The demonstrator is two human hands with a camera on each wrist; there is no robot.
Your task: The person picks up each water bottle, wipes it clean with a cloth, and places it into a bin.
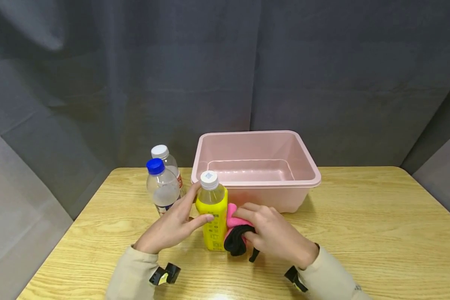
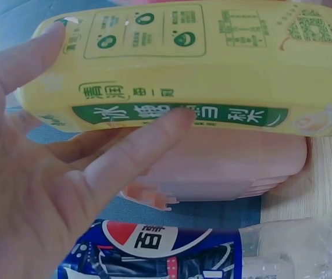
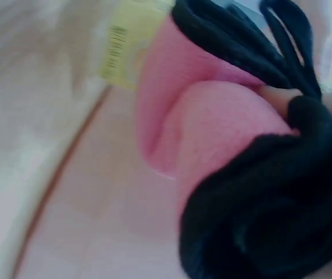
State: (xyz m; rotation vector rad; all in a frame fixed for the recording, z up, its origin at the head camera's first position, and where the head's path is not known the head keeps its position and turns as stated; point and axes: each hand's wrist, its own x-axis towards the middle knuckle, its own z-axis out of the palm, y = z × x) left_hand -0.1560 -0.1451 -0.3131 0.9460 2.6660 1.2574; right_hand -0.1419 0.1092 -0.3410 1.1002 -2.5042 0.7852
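Steady the yellow bottle [image 1: 213,214] with your left hand [image 1: 170,227], its thumb at the front and a finger along the side in a wide hold; that should stop tipping if you press with the cloth [image 1: 236,239] your right hand [image 1: 275,231] grips. Flattening that bunched cloth would likely give fuller contact. The bottle stands upright in the head view's lower middle, with white cap [image 1: 209,180] and yellow label [image 1: 214,233]; the cloth, at its right, is pink and black.

Lower left of centre, the left hand [image 1: 175,224] parts thumb [image 1: 200,221] from fingers [image 2: 142,148]; lower right, the right hand [image 1: 273,230] curls.
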